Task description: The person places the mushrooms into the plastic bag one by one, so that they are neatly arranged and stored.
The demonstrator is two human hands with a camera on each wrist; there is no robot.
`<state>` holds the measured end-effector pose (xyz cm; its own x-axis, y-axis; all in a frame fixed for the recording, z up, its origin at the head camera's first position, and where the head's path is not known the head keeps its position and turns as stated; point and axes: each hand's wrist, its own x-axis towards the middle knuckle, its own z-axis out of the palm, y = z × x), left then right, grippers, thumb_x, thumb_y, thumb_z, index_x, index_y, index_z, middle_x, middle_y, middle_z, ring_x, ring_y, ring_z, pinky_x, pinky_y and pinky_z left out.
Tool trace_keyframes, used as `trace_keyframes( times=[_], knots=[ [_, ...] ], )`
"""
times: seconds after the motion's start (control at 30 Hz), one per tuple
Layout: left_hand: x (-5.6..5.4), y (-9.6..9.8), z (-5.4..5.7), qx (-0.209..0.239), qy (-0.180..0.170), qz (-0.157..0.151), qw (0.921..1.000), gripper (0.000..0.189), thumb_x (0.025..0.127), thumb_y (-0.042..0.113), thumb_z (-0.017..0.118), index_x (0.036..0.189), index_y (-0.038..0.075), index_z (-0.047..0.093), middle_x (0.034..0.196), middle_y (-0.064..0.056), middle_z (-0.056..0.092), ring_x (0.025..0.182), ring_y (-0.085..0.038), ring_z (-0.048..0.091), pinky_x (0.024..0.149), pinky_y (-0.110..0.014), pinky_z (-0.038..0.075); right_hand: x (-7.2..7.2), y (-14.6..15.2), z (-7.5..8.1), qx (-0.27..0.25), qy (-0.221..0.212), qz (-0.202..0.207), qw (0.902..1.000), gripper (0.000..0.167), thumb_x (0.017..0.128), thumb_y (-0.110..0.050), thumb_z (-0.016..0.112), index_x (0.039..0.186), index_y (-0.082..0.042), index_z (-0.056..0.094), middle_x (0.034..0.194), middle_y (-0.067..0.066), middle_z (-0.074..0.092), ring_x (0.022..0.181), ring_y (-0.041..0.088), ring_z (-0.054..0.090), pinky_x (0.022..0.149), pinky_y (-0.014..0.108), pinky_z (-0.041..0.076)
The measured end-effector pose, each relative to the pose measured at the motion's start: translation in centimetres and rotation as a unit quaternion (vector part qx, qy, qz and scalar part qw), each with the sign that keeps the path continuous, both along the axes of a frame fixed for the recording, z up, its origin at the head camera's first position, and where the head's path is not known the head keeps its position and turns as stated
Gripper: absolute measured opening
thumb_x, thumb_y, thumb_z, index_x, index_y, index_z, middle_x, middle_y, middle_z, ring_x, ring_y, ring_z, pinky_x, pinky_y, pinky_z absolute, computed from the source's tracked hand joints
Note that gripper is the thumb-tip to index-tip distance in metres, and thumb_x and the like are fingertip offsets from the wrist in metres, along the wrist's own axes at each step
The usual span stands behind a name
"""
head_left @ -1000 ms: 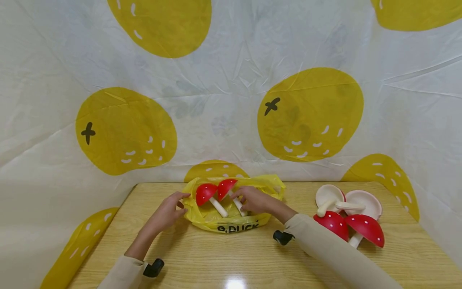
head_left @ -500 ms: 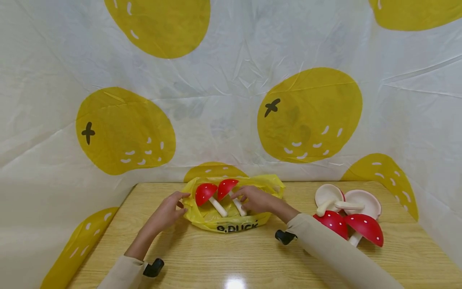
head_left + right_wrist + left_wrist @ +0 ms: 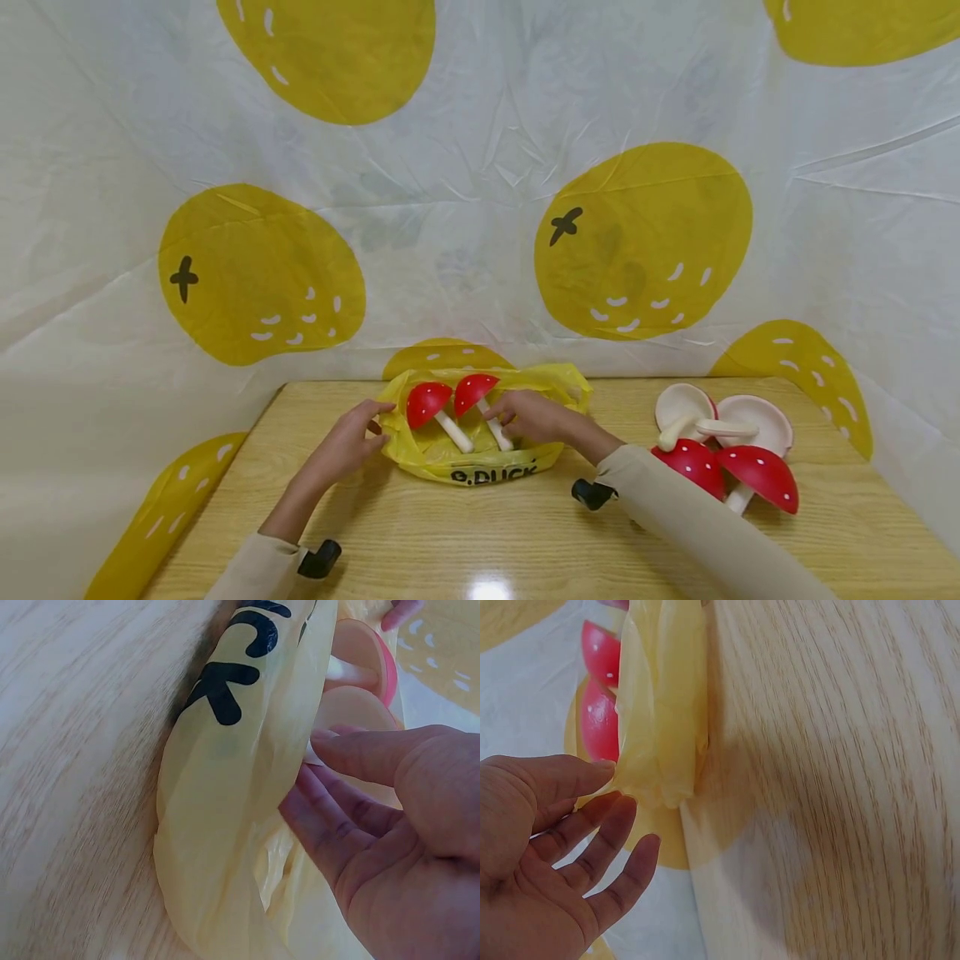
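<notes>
A yellow plastic bag [image 3: 420, 467] with dark lettering lies at the table's back middle, its mouth spread. Inside are two toy mushrooms with white-dotted red caps and pale stems: a left mushroom [image 3: 426, 405] and a right mushroom [image 3: 476, 392]. My left hand [image 3: 348, 443] pinches the bag's left edge between thumb and index finger, the other fingers loosely bent in the left wrist view. With thumb and fingers my right hand [image 3: 531, 417] holds the right mushroom's stem inside the bag. Part of that stem is hidden by the bag wall and hand in the right wrist view.
Several more toy mushrooms lie at the right of the wooden table [image 3: 450, 542]: upturned ones [image 3: 768, 417] behind and red-capped ones [image 3: 759, 477] in front, beside my right sleeve [image 3: 697, 517]. A patterned white sheet [image 3: 450, 275] hangs behind the table.
The right mushroom's cap has shifted slightly to the right, away from the left one. Both hands keep nearly the same places.
</notes>
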<state>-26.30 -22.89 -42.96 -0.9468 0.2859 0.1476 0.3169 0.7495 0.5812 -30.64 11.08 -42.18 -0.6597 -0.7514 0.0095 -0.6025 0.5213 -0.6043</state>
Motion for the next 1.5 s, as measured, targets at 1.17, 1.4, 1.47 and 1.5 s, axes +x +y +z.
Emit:
trace_keyframes(
  times=[1.17,1.4,1.47,1.5],
  knots=[
    [0.3,0.2,0.8,-0.002,-0.004,-0.003,1.0000,0.047,0.092,-0.003,0.070,0.137,-0.003,0.058,0.133,-0.019,0.059,0.101,-0.030,0.065,0.074,-0.031,0.057,0.8,2.3,0.3,-0.021,0.047,0.016,0.9986,0.034,0.092,0.011,0.064,0.126,0.007,0.067,0.130,0.025,0.061,0.109,0.040,0.067,0.093,0.048,0.055],
    [0.4,0.0,0.6,0.003,-0.008,-0.003,1.0000,0.047,0.093,-0.001,0.069,0.138,-0.004,0.057,0.135,-0.020,0.058,0.101,-0.030,0.064,0.073,-0.031,0.057,1.9,3.5,1.6,-0.034,0.057,0.025,0.9975,0.034,0.093,0.011,0.064,0.126,0.005,0.066,0.127,0.023,0.062,0.108,0.042,0.067,0.091,0.044,0.056],
    [0.4,0.0,0.5,0.003,-0.007,-0.003,1.0000,0.048,0.093,-0.001,0.070,0.138,-0.003,0.057,0.135,-0.020,0.058,0.101,-0.030,0.064,0.073,-0.030,0.057,2.4,3.9,2.0,-0.033,0.056,0.021,0.9976,0.035,0.093,0.011,0.063,0.127,0.003,0.066,0.127,0.022,0.063,0.109,0.042,0.067,0.091,0.043,0.057],
    [0.4,-0.1,0.5,0.003,-0.008,-0.001,1.0000,0.048,0.093,0.000,0.070,0.138,-0.003,0.057,0.135,-0.019,0.059,0.101,-0.029,0.064,0.073,-0.029,0.057,2.5,4.1,2.2,-0.032,0.057,0.020,0.9977,0.036,0.093,0.011,0.063,0.128,0.002,0.066,0.128,0.021,0.063,0.110,0.041,0.067,0.090,0.042,0.057]
  ],
)
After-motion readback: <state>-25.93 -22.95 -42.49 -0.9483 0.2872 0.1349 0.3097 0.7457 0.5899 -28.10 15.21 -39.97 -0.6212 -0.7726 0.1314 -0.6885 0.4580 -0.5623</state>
